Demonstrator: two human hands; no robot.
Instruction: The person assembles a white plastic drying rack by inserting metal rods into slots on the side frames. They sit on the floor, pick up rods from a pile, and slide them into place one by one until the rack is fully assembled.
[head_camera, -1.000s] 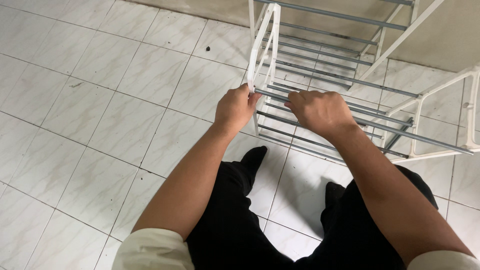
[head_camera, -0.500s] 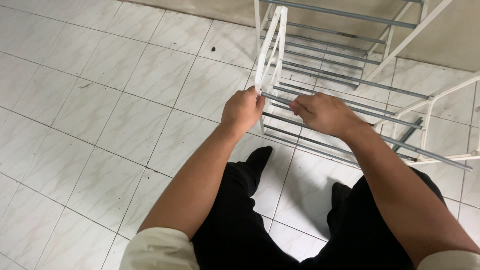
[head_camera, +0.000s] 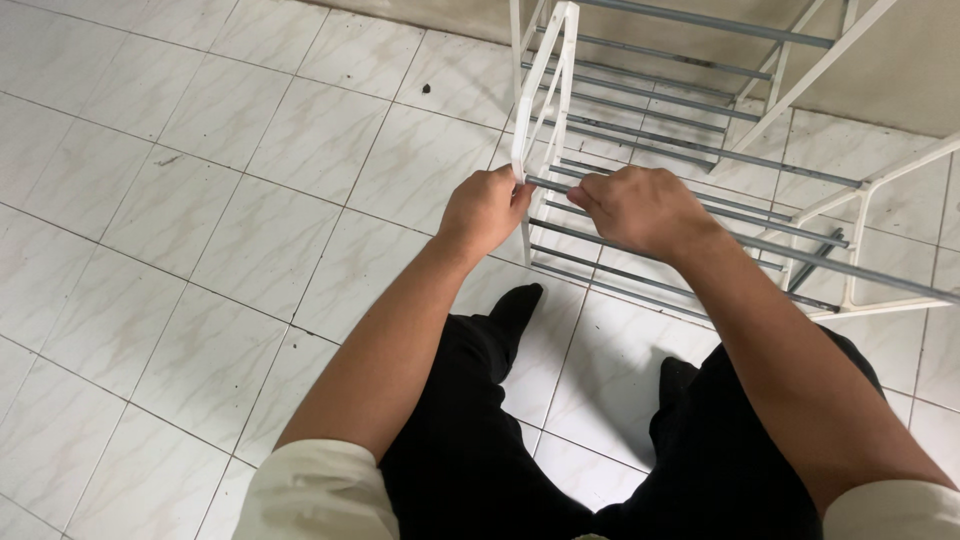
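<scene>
A rack with white plastic side frames (head_camera: 545, 90) and several grey metal rods (head_camera: 700, 150) stands on the tiled floor in front of me. My left hand (head_camera: 485, 210) is closed around the lower corner of the near white side frame. My right hand (head_camera: 640, 208) grips a grey metal rod (head_camera: 880, 277) whose left end meets that frame corner, just beside my left hand. The rod runs off to the right past the other white side frame (head_camera: 860, 225). The fingertips of both hands are hidden behind the knuckles.
White marbled floor tiles (head_camera: 200, 220) spread to the left and below. My legs in black trousers and dark socks (head_camera: 515, 305) stand just under the rack. A beige wall (head_camera: 900, 80) rises behind the rack at the top right.
Both hands and the held frame corner have shifted slightly up and to the right. The grips look unchanged, and the long rod on the right lies a little flatter.
</scene>
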